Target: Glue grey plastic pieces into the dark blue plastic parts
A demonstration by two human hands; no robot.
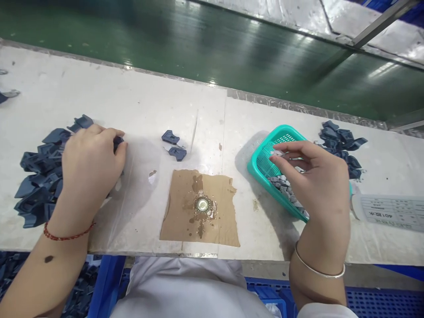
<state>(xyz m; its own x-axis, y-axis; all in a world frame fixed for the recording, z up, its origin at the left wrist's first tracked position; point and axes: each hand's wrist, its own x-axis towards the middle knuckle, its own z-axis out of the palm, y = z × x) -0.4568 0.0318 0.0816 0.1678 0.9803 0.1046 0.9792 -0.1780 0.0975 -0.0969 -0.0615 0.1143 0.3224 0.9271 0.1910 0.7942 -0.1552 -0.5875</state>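
My left hand (91, 161) reaches over a pile of dark blue moulded plastic parts (35, 187) at the left. Its fingers and thumb are closed on one dark blue plastic part (117, 142), mostly covered by the hand. My right hand (308, 176) is over a turquoise plastic basket (276, 198), pinching a small pale grey piece (277, 153) between thumb and fingertips. Many small grey pieces (283, 183) lie in the basket, partly hidden by that hand. Two separate dark blue parts (170, 137) rest on the table between my hands.
A brown cardboard square (172, 221) with wet stains and a small round shiny object (202, 204) lies at the table's front. More dark blue parts (341, 139) and a translucent labelled bottle (391, 212) are at the right. Beyond the table's far edge runs a green surface (185, 48).
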